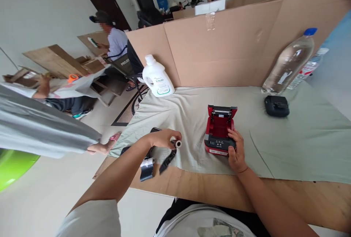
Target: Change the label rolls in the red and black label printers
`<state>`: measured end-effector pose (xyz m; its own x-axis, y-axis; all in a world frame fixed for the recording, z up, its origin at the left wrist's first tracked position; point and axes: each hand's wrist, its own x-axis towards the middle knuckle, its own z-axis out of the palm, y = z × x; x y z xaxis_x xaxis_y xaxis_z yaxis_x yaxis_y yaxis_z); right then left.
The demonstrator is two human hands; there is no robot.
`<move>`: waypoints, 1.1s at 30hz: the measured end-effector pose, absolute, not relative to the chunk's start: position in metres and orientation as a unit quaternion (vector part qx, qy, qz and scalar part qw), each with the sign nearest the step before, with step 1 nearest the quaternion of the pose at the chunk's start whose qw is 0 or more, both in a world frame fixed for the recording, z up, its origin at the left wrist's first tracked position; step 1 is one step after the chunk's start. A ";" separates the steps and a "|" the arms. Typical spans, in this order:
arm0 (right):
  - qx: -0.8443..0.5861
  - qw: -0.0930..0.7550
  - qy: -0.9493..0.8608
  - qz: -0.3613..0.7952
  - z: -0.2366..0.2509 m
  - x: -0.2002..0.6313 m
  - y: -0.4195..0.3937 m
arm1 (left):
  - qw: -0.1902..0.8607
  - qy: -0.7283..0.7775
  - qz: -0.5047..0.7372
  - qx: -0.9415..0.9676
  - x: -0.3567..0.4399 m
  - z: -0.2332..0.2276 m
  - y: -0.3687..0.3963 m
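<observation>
I've L hand [166, 139] pinching a sm. roll [178, 144] w/ dark strip [168, 162] hanging, lower ctr of frame. My R hand [237, 152] clasps the open red device [219, 130], right of ctr.

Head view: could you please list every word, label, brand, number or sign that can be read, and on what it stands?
"PROJE": on the chair back; no further letters readable.
White jug: label too small to read.
Red device: front label and panel marks too small.
Smaller bottle: label too blurred.
</observation>
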<state>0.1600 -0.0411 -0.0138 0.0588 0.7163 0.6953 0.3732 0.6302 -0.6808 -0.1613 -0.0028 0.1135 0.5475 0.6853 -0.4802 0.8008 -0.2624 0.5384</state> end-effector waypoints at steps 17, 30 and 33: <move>-0.410 0.594 -0.680 0.130 -0.015 0.163 -0.041 | 0.096 0.436 -0.048 0.894 0.023 0.095 0.053; -0.427 0.592 -0.673 0.119 -0.013 0.162 -0.043 | 0.092 0.442 -0.034 0.892 0.027 0.090 0.045; -0.431 0.590 -0.673 0.116 -0.013 0.162 -0.043 | 0.100 0.443 -0.010 0.891 0.025 0.092 0.045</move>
